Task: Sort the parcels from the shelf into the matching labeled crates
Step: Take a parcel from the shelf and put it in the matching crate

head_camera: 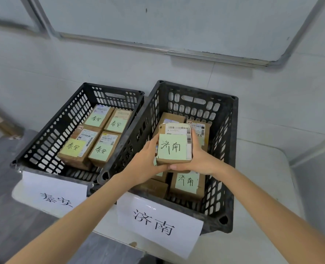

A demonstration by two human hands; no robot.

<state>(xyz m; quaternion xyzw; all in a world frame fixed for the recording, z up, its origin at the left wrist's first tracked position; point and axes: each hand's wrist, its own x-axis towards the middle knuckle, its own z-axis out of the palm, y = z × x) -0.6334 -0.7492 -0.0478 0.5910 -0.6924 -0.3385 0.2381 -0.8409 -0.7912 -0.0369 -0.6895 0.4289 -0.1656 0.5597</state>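
A brown cardboard parcel point(174, 145) with a green note reading 济南 was gripped at its sides by the curled left hand point(145, 163) and right hand point(200, 159). It hung over the black perforated plastic crate point(232, 141) signed 济南, at the white tabletop's point(262, 178) front edge. The second black crate point(49, 128) at the left edge, signed 泰安, held four brown parcels point(73, 147) noted 泰安, under a pale tiled wall point(43, 73)

Brown parcel point(174, 147) with green 济南 note, aloft over right black crate point(232, 149) tagged 济南, other parcels point(188, 184) lying inside it, four 泰安 parcels point(98, 119) flat in left crate point(49, 126) tagged 泰安
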